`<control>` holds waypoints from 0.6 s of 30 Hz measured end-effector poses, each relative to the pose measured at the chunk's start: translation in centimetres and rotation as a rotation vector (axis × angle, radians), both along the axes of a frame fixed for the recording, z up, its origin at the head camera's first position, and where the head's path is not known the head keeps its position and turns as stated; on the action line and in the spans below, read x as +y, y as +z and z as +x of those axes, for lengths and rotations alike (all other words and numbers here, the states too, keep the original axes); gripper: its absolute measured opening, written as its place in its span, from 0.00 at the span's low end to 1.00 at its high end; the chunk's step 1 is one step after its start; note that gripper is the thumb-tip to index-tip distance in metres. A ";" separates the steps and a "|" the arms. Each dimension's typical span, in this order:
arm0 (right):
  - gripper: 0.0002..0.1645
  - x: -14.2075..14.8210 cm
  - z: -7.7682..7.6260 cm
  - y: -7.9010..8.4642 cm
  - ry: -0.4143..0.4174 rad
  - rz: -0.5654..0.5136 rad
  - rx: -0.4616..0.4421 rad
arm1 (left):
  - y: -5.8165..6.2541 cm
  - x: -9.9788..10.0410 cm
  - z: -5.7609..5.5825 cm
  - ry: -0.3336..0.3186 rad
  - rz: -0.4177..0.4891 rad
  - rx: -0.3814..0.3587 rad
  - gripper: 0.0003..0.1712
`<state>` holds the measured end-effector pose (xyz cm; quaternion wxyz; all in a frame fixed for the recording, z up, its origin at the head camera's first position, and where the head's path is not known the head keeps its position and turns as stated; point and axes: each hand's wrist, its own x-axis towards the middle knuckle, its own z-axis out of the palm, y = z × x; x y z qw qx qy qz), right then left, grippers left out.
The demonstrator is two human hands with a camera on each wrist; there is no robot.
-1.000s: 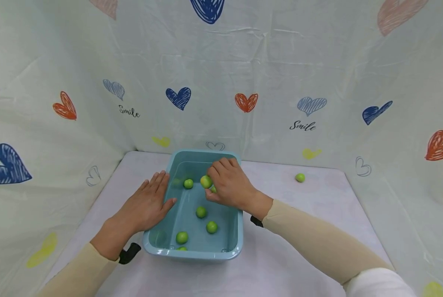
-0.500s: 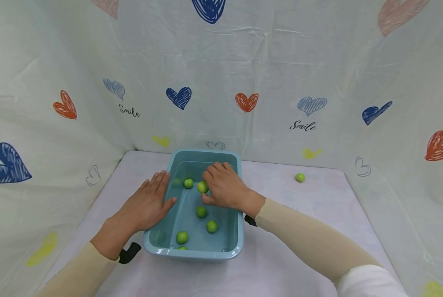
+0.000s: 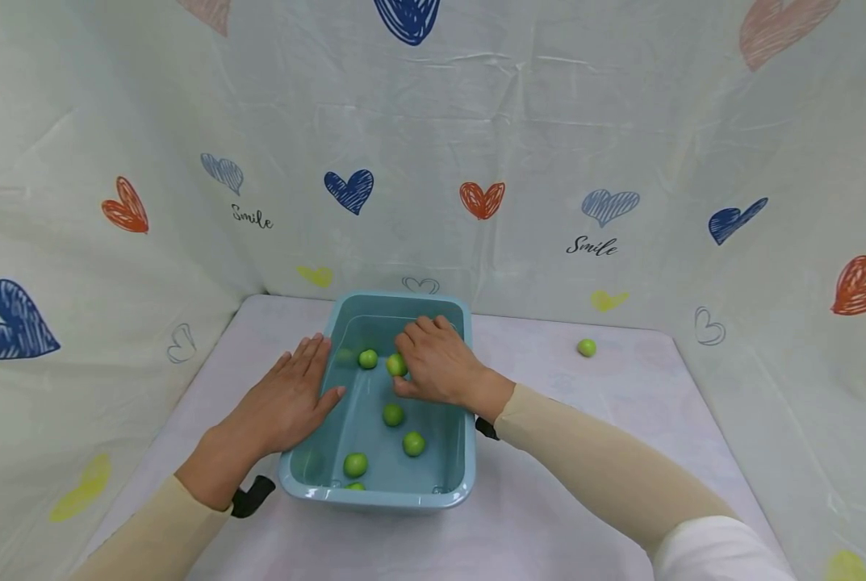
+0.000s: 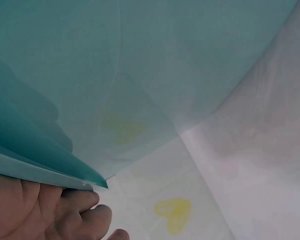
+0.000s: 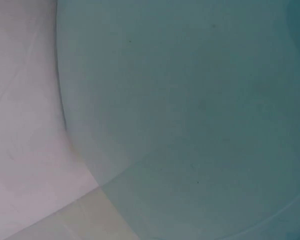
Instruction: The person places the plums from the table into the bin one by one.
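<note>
A light blue plastic basin (image 3: 378, 499) stands on the table, with several small round green fruits lying inside, one green fruit (image 3: 393, 415) near its middle. My right hand (image 3: 440, 363) reaches over the right rim into the basin. Its thumb and fingers are around a yellowish-green fruit (image 3: 396, 365), close to the basin floor. My left hand (image 3: 290, 395) rests flat with straight fingers on the left rim; the left wrist view shows its fingers (image 4: 85, 215) under that rim. In the right wrist view only the basin's wall (image 5: 165, 125) and the tabletop show; the hand is hidden.
One more green fruit (image 3: 587, 348) lies on the white-covered table (image 3: 549, 468), right of the basin near the back edge. A white curtain (image 3: 433, 121) printed with hearts surrounds the table at the back and sides.
Since a second ago my right hand has lowered slightly and shifted a little left with the yellowish-green fruit, then stayed nearly still. My left hand has not moved.
</note>
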<state>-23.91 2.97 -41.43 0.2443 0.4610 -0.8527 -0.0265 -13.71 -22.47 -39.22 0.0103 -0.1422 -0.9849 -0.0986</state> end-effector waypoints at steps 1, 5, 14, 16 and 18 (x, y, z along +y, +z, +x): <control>0.20 0.0 0.0 -0.1 0.000 0.000 0.006 | 0.0 0.0 0.0 0.000 0.001 0.001 0.45; 0.21 0.0 0.0 -0.2 -0.010 0.005 0.015 | -0.1 0.0 0.0 0.000 0.003 0.002 0.45; 0.21 0.0 0.0 -0.2 -0.014 -0.009 -0.004 | -0.2 -0.1 0.0 -0.004 0.008 0.005 0.44; 0.21 0.0 0.0 -0.2 -0.015 -0.005 0.000 | -0.1 0.0 0.0 -0.003 0.007 0.004 0.44; 0.21 0.0 0.0 -0.1 -0.012 -0.009 -0.004 | -0.1 0.0 0.0 0.000 0.005 0.001 0.45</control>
